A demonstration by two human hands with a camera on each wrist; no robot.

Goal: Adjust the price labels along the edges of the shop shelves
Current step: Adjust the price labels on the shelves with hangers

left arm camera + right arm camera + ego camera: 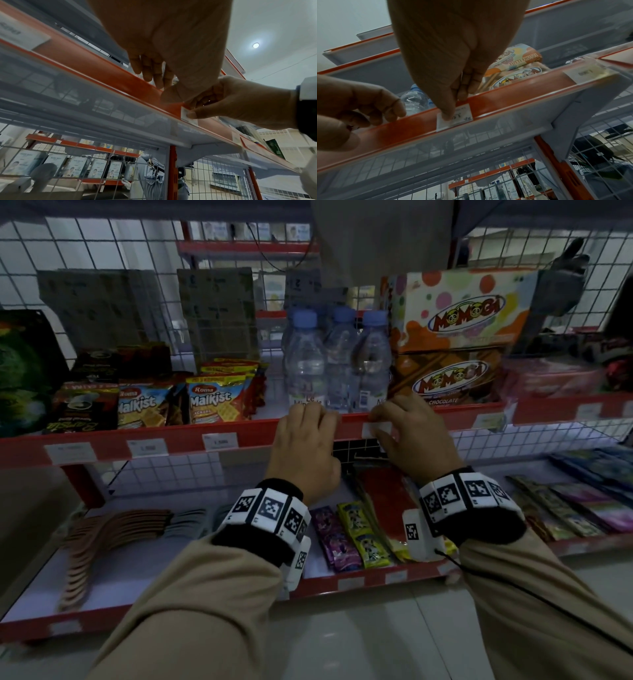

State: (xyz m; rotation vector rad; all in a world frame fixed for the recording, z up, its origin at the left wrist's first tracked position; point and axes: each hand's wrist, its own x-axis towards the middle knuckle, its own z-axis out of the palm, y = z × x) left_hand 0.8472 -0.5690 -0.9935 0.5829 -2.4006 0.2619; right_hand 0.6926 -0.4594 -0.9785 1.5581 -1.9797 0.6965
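Red shelf edge runs below the water bottles, and on it your left hand rests with curled fingers holding nothing, while your right hand pinches the small white price label there.

The shelf edge strip is red, with white price labels printed in dark figures. The water bottles are clear with pale blue caps. The far right Momogi box is white with orange, pink and green dots (the lower one brown). Wristbands carry black-and-white square codes over tan sleeves.
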